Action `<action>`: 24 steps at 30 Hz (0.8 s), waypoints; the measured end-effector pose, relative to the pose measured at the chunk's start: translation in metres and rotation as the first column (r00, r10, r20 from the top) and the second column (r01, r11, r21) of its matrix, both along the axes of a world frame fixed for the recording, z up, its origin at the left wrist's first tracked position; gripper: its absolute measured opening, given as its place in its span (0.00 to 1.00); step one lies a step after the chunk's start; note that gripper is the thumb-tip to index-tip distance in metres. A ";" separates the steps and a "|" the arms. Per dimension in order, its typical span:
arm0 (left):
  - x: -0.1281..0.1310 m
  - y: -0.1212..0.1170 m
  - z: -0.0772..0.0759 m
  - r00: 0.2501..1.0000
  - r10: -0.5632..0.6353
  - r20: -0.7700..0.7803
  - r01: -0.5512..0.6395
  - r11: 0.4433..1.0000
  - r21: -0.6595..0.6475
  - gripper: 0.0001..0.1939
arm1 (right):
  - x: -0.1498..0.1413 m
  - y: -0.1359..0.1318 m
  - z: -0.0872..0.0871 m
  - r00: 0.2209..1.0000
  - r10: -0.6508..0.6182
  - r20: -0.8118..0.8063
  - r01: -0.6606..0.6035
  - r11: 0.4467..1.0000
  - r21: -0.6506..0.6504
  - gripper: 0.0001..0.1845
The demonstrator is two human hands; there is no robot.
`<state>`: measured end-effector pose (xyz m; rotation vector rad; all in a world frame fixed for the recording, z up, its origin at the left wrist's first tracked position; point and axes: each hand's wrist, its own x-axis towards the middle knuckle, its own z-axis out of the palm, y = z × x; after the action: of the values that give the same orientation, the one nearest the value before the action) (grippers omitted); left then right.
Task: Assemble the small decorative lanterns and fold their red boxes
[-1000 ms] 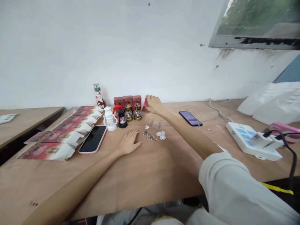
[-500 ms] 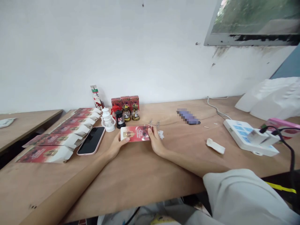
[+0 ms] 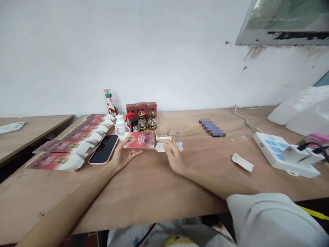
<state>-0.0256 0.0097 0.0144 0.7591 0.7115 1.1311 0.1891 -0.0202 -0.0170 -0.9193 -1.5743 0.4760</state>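
Observation:
Between my two hands a red printed box (image 3: pixel 144 140) is held on its side above the table. My left hand (image 3: pixel 123 154) grips its left end from below. At the right end, white flaps (image 3: pixel 161 145) stand open, and my right hand (image 3: pixel 174 156) pinches them. Just behind the box are several small lanterns: a white lantern (image 3: pixel 120 124), a black lantern (image 3: pixel 134 124), a red lantern (image 3: pixel 130 116) and two gold ones (image 3: pixel 152 120). Metal wire pieces (image 3: pixel 174 133) and white tags (image 3: pixel 180 146) lie beyond my right hand, partly covered.
Several flat red cartons (image 3: pixel 56 161) overlap at the left, beside a black-screened phone (image 3: pixel 104 149). Three upright red boxes (image 3: pixel 151 109) stand against the wall. Rightward lie another phone (image 3: pixel 212 128), a white scrap (image 3: pixel 242 162) and a power strip (image 3: pixel 285 157) with plugs.
My right hand brought the red carton from the back to my left hand. Flat half a second ago, it is now opened into a box shape, its right-end flaps spread.

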 end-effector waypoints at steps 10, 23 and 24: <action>-0.002 0.002 -0.005 0.999 0.007 0.048 -0.007 1.000 0.007 0.11 | 0.000 0.010 -0.005 0.994 0.003 -0.111 -0.017 0.993 -0.117 0.22; -0.006 -0.002 -0.010 0.994 -0.080 -0.068 0.090 0.986 0.143 0.17 | 0.002 0.023 -0.012 0.978 -0.048 -0.202 0.000 0.972 -0.234 0.18; -0.006 -0.003 -0.010 0.995 -0.074 -0.068 0.084 0.985 0.149 0.18 | 0.004 0.026 -0.011 0.980 -0.051 -0.192 0.007 0.974 -0.225 0.18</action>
<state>-0.0315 0.0066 0.0045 0.9473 0.6465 1.1019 0.1931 0.0056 -0.0277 -1.0314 -1.3439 0.7126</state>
